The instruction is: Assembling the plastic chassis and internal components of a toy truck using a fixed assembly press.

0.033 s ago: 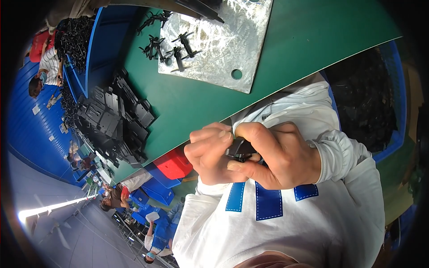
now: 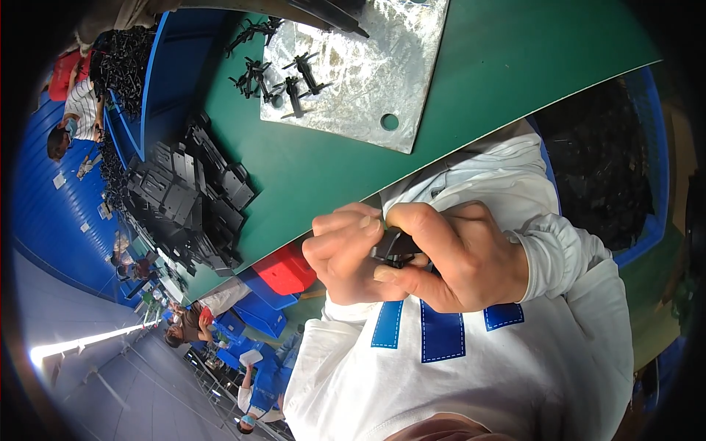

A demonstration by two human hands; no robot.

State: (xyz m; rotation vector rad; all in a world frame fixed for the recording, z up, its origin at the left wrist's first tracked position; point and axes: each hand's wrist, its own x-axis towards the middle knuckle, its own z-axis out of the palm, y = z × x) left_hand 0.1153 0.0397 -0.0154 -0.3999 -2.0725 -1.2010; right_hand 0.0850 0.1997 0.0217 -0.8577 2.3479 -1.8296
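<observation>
A small black plastic part (image 2: 398,245) is pinched between my two hands in front of my white top. My left hand (image 2: 342,253) closes round its left side with bent fingers. From the other side, my right hand (image 2: 463,253) grips it with thumb and forefinger. My fingers cover most of the part, so its full shape is hidden. On the bench beyond lie several small black clip-like parts with thin arms (image 2: 304,73), some on a worn metal plate (image 2: 353,95) with round holes.
A heap of flat black plastic panels (image 2: 184,195) covers the left of the green bench (image 2: 507,66). A blue bin (image 2: 647,147) of dark parts stands at the right. A red container (image 2: 285,269) sits below the bench edge. Other people (image 2: 70,132) work farther off at left.
</observation>
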